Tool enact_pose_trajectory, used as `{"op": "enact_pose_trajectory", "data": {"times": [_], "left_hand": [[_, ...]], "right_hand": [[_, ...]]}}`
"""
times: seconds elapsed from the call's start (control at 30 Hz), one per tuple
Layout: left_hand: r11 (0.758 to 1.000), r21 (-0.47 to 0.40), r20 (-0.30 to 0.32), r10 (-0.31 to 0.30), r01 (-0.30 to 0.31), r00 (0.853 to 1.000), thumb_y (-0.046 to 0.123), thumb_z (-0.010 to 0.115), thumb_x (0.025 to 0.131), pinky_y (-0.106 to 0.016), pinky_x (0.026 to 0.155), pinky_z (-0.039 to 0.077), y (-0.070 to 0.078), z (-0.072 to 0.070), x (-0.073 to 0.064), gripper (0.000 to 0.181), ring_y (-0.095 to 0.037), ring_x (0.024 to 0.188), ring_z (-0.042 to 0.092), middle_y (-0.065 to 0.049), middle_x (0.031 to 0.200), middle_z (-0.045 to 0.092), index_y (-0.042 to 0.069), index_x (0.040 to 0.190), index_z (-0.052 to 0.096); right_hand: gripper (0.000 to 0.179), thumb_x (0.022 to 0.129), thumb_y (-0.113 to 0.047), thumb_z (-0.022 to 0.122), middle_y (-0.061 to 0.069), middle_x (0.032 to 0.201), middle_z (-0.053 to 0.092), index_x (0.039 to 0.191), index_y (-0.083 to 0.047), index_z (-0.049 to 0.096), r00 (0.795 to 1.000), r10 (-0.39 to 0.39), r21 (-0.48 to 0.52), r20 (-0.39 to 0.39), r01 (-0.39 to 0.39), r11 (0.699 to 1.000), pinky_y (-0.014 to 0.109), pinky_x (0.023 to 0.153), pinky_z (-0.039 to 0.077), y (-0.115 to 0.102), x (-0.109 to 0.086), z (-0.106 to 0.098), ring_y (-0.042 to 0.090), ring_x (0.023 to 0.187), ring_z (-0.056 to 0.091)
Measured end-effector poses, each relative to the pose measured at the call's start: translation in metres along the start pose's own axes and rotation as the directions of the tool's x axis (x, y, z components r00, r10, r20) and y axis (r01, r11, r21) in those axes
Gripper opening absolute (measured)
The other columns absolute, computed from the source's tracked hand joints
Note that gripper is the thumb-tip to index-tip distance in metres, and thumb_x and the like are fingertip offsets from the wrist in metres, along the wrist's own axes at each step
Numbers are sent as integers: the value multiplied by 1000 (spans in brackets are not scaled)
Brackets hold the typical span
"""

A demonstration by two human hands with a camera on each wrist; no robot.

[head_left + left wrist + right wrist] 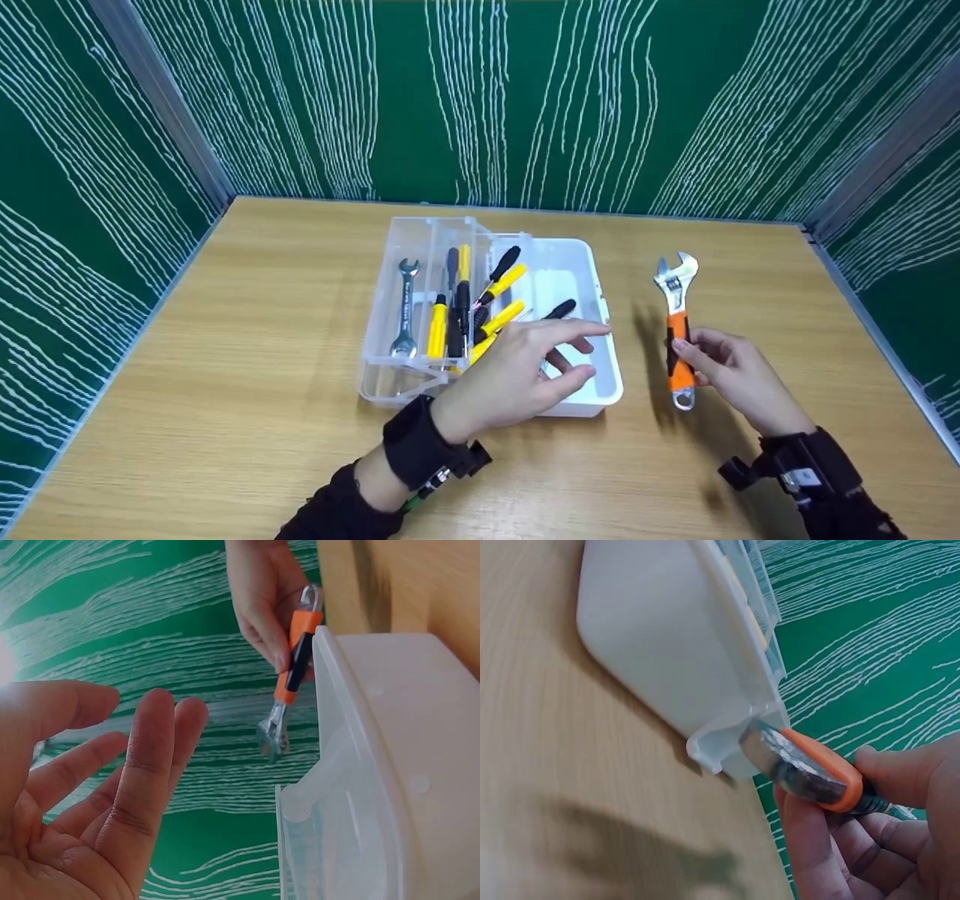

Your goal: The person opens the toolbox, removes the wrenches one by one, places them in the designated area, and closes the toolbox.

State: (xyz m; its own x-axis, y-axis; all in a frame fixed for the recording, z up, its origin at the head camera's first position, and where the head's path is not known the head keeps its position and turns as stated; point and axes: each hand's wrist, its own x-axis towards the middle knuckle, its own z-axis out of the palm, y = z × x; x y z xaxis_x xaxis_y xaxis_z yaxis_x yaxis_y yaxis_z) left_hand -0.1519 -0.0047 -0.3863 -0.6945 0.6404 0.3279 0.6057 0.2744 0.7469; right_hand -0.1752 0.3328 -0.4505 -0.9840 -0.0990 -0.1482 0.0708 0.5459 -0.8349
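An adjustable wrench with an orange and black handle is held in my right hand, gripped between thumb and fingers to the right of the toolbox. Its metal jaw end points away from me in the head view. Over the near side of the white toolbox hovers my left hand, fingers spread, holding nothing. Part of the box's contents is hidden behind that hand. In the left wrist view the left hand is beside the box wall, with the wrench beyond it.
Several yellow and black screwdrivers lie in the box and its clear tray. An open-end wrench rests in the tray's left part. The wooden table is bounded by green panels with white lines.
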Motion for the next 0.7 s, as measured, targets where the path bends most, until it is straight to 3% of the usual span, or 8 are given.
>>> {"op": "enact_pose_trajectory", "data": {"times": [0.27, 0.5, 0.7], "left_hand": [[1000, -17, 33, -3, 3, 999, 13, 65, 106, -13, 90, 59, 3, 4, -1, 41, -13, 112, 73, -10, 133, 76, 8, 147, 64], [1000, -1, 58, -16, 16, 998, 15, 65, 107, -11, 89, 58, 3, 7, -1, 41, -11, 110, 73, -9, 132, 77, 11, 148, 64], [1000, 20, 64, -16, 15, 998, 17, 66, 107, -10, 89, 57, 2, 9, 0, 42, -8, 109, 72, -6, 132, 77, 14, 148, 64]], "right_hand": [[59, 110, -49, 57, 4, 104, 68, 139, 3, 63, 999, 50, -69, 19, -48, 996, 24, 67, 49, 11, -1, -4, 11, 83, 58], [64, 110, -51, 56, 9, 114, 73, 143, 3, 61, 997, 68, -115, 38, -63, 991, 23, 73, 54, 20, 2, -3, 12, 91, 62], [64, 109, -55, 56, 8, 108, 69, 138, 1, 63, 993, 110, -155, 33, -104, 982, 24, 69, 50, 24, 5, -2, 16, 89, 60]]}}
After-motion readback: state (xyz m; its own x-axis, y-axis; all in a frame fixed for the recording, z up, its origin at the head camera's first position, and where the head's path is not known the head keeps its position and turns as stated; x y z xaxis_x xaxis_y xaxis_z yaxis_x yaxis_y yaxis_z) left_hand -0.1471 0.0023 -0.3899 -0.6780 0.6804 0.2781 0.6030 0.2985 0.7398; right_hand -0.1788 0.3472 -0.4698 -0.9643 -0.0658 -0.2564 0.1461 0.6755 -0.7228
